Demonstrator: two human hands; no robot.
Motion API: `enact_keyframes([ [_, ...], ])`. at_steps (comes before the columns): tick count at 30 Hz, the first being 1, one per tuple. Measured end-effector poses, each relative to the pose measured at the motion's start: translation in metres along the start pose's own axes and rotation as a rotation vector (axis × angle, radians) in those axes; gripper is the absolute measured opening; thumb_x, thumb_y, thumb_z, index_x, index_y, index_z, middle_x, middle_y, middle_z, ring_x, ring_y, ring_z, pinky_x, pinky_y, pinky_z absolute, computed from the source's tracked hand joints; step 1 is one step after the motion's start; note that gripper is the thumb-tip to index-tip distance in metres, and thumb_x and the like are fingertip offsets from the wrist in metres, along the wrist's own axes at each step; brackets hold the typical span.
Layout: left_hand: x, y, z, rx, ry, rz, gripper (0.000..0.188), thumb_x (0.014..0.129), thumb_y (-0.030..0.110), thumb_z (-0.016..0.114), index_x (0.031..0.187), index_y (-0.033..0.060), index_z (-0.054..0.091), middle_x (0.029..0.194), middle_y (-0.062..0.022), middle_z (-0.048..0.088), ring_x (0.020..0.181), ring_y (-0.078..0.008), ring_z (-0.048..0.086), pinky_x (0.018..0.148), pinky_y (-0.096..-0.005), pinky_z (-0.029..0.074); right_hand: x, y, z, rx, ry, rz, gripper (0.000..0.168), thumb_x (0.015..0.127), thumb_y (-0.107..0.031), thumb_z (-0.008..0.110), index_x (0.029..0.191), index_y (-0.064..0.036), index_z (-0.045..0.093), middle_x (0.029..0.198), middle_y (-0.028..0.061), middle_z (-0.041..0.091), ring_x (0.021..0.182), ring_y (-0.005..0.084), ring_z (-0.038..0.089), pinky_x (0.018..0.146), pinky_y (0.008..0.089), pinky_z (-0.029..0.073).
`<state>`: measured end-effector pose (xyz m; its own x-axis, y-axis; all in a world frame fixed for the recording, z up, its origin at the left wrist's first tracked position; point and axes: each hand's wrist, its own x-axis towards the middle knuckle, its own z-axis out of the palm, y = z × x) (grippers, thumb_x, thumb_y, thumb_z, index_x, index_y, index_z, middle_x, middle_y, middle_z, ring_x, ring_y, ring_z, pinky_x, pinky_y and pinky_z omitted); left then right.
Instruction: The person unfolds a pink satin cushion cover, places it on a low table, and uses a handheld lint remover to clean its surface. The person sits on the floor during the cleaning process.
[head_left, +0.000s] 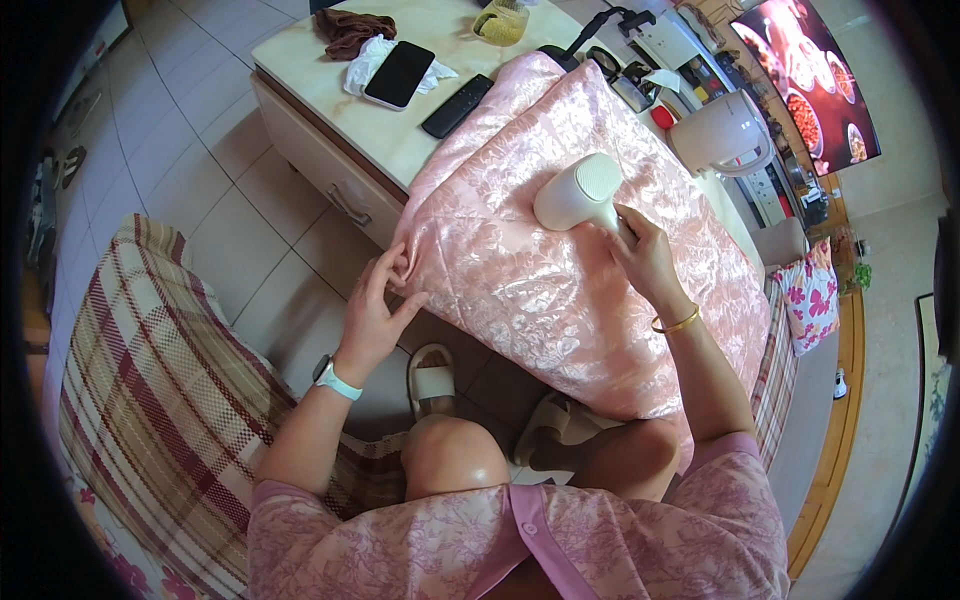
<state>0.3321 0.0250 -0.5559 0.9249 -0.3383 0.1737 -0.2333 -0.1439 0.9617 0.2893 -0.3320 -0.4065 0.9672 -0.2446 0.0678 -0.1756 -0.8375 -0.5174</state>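
Observation:
A shiny pink floral quilted cover (517, 277) lies over the table and hangs down over its near edge towards my knees. My right hand (637, 251) is closed around the handle of a white handheld garment steamer (577, 191), whose ribbed head faces up and away from the fabric. At the left corner of the cover, my left hand (382, 300) has its thumb and fingers apart, with the fingertips at a gathered fold. Whether those fingertips pinch the fabric is hard to tell.
On the marble-topped table (300, 60) are a smartphone (400, 75) on tissue, a black remote control (457, 106), a brown cloth (352, 34), a glass of yellowish drink (501, 22), a phone stand (592, 34) and a white electric kettle (716, 135). A plaid-covered seat (165, 375) stands left.

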Motion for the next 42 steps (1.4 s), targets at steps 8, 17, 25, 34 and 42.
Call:
enact_keyframes([
  [8,0.016,-0.006,0.004,0.206,0.051,0.096,0.037,0.083,0.01,0.075,0.114,-0.0032,0.062,0.103,-0.0139,0.062,0.092,-0.0286,0.059,0.085,-0.0367,0.049,0.006,0.01,0.005,0.186,-0.001,0.079,0.036,0.095,-0.018,0.069,0.121,0.006,0.064,0.081,0.0076,0.067,0.069,0.0104,0.061,0.063,0.0279,0.05],
  [17,-0.004,0.101,-0.054,-0.151,-0.27,0.241,0.012,0.08,0.002,0.066,0.084,-0.0025,0.056,0.098,-0.0143,0.065,0.083,-0.0265,0.062,0.078,-0.0326,0.049,-0.008,-0.003,-0.015,0.397,0.023,0.125,0.035,0.097,-0.017,0.067,0.123,0.006,0.063,0.087,0.0047,0.068,0.074,0.0087,0.06,0.067,0.0267,0.05],
  [25,0.0,0.007,-0.025,-0.032,-0.22,-0.098,0.048,0.084,0.024,0.079,0.117,-0.0003,0.053,0.099,-0.0195,0.07,0.091,-0.0249,0.069,0.076,-0.0379,0.052,-0.012,-0.011,-0.003,-0.03,0.009,-0.158,0.042,0.089,-0.016,0.075,0.125,0.0,0.062,0.102,0.0205,0.071,0.087,0.029,0.071,0.077,0.0372,0.054],
  [34,0.001,-0.009,-0.019,0.188,-0.346,-0.167,0.033,0.089,0.016,0.073,0.115,-0.0031,0.066,0.1,-0.0206,0.072,0.089,-0.0293,0.071,0.078,-0.0377,0.054,0.126,0.055,0.009,-0.086,0.108,-0.114,0.044,0.091,-0.025,0.072,0.125,0.002,0.064,0.105,0.024,0.072,0.093,0.0311,0.071,0.083,0.0397,0.054],
  [42,-0.001,-0.004,-0.018,0.157,-0.22,-0.052,0.028,0.087,0.02,0.073,0.09,-0.0043,0.059,0.081,-0.0273,0.057,0.073,-0.0471,0.055,0.063,-0.045,0.046,0.153,0.045,0.039,-0.116,0.309,-0.063,0.046,0.093,-0.027,0.07,0.127,0.003,0.063,0.108,0.0262,0.071,0.096,0.0342,0.071,0.084,0.0391,0.055],
])
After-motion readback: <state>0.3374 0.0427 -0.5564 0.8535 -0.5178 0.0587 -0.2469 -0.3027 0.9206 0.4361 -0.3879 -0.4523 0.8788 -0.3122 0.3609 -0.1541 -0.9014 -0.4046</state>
